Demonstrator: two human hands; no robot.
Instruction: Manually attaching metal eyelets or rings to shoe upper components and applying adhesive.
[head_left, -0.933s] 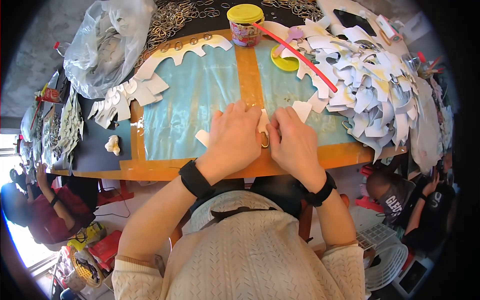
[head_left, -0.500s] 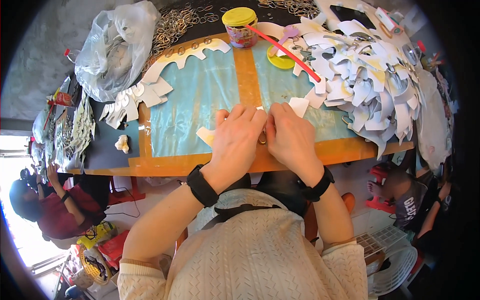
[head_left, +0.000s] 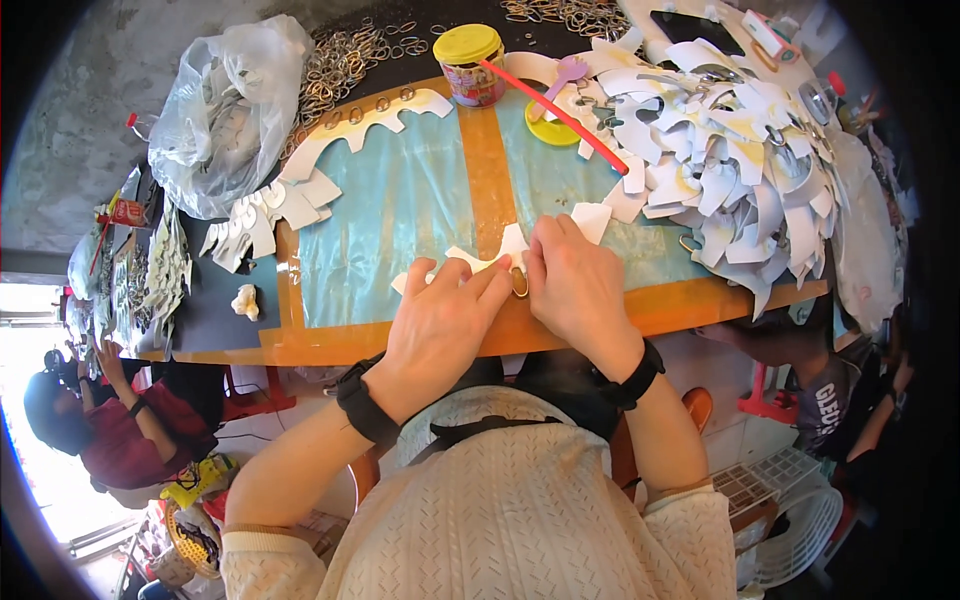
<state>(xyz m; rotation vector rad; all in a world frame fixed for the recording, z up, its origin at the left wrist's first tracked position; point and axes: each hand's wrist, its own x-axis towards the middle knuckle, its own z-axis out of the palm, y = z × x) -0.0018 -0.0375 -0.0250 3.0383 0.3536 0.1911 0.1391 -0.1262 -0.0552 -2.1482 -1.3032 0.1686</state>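
Observation:
At the near edge of the table, both hands work on a scalloped white strip [head_left: 513, 240] with tabs along its far side. My left hand [head_left: 440, 315] grips the strip, with fingers bent over its left part and the tips near its middle. My right hand [head_left: 582, 290] pinches it just right of the middle, thumb and fingers pressed together. Between the hands a brass-coloured oval metal ring [head_left: 519, 283] hangs at the strip's near edge. Part of the strip is hidden under the fingers.
A similar strip with rings [head_left: 356, 118] lies beyond, left of a yellow-lidded tub [head_left: 470, 75] and a red stick [head_left: 560, 115]. White pieces [head_left: 740, 170] are heaped at right. Loose rings [head_left: 350, 65] and a plastic bag [head_left: 232, 110] lie far left. People sit on both sides.
My left hand has shifted down and left, its fingers spreading, so more of the strip and ring shows. My right hand has moved slightly and still pinches the strip.

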